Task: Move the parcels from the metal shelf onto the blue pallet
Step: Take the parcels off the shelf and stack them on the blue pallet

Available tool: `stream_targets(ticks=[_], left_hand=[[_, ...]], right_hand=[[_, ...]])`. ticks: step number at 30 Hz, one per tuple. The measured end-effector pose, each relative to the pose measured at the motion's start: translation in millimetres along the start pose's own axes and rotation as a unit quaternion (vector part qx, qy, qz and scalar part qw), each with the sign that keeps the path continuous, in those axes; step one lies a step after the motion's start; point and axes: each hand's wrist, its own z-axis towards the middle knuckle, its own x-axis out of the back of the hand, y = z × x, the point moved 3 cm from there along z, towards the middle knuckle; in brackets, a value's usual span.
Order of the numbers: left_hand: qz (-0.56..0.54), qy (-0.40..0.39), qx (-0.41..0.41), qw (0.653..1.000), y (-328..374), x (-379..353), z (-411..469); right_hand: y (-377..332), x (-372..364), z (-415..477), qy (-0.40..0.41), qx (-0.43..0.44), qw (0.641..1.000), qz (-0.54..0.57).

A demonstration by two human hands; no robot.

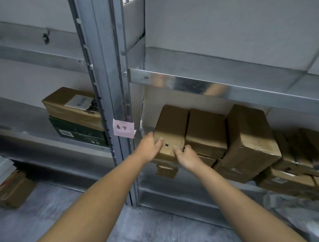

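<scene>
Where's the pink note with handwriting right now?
In the head view, the pink note is stuck on the metal shelf upright, left of centre, just left of the brown parcel both hands grip.

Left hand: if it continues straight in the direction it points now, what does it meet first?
The left hand already touches the leftmost brown parcel; pushing on, it probably just presses that parcel's left front corner.

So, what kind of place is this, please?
Probably a parcel storeroom or small warehouse: galvanised metal shelving, stacked brown cardboard parcels, and a handwritten pink label taped to the upright.
</scene>
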Motion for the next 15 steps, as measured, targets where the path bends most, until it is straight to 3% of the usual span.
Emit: stream_targets(ticks=[7, 15], left_hand=[[-0.22, 0.005, 0.064, 0.973, -11.7, -11.7, 9.4], [-0.236, 0.068, 0.046, 0.968, -15.5, 1.8, -31.0]], right_hand=[[-5.4, -15.1, 11.0, 0.032, -0.019, 0.997, 0.063], [-3.8, -10.2, -24.3, -0.021, 0.034, 0.995, 0.091]])
